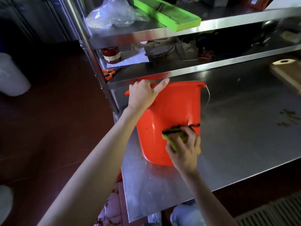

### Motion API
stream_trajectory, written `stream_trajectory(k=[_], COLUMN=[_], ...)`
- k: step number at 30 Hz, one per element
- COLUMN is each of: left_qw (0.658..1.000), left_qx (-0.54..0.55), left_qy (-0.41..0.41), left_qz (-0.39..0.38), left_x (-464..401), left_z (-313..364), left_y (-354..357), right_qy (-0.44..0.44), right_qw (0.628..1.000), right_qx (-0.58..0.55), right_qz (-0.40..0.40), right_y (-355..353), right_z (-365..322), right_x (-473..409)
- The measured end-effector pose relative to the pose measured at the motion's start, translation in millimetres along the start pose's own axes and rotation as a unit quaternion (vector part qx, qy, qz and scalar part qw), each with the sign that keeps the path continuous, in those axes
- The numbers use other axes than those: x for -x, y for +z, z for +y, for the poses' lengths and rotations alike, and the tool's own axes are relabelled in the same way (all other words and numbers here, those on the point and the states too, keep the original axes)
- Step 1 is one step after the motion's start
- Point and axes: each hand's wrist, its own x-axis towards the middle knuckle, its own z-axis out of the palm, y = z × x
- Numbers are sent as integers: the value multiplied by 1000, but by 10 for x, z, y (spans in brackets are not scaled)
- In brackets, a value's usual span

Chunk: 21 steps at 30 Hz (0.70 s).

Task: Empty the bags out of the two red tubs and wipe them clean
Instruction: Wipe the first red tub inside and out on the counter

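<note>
A red tub (169, 111) with a wire handle lies tipped on its side on the steel table (244, 128), its bottom toward me and its rim toward the shelf. My left hand (143, 93) grips the tub's rim at the far left, thumb stretched along the edge. My right hand (184, 147) presses a yellow sponge with a dark scouring face (177, 132) against the tub's outer wall near the bottom. The tub's inside is hidden. Only one red tub is in plain view.
A steel shelf rack (179, 72) stands right behind the tub, holding orange scissors (108, 73), a red jar (111, 54), a clear plastic bag (112, 13) and a green tray (167, 12). Brown crumbs (288, 118) lie on the table at right. A white container (11, 75) stands on the floor at left.
</note>
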Motion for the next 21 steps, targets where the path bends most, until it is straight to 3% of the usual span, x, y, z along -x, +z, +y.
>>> stream_trajectory(k=[4,9,12,15,19,21], left_qw=[1000,1000,1000,1000,1000,1000], left_qx=[7,2,1,17,7,7], left_qy=[12,15,7,13,3,13], left_qz=[-2,-14,-20,-14,-19,-18], left_x=[4,14,-26,-78,-106,-90], left_z=[63,215,229,204,174,177], left_y=[48,85,49,35,77,67], right_qy=[26,56,69,54,20,18], right_qw=[999,997,996,997,999,999], right_qx=[-12,-39,-45,-32,-12,-19], right_qz=[-39,26,33,35,-26,-29], right_y=[-37,-61,-35,-2,-11,-32], right_z=[178,25,-26,36,191,220], right_x=[475,-626,-799,-360,529,541])
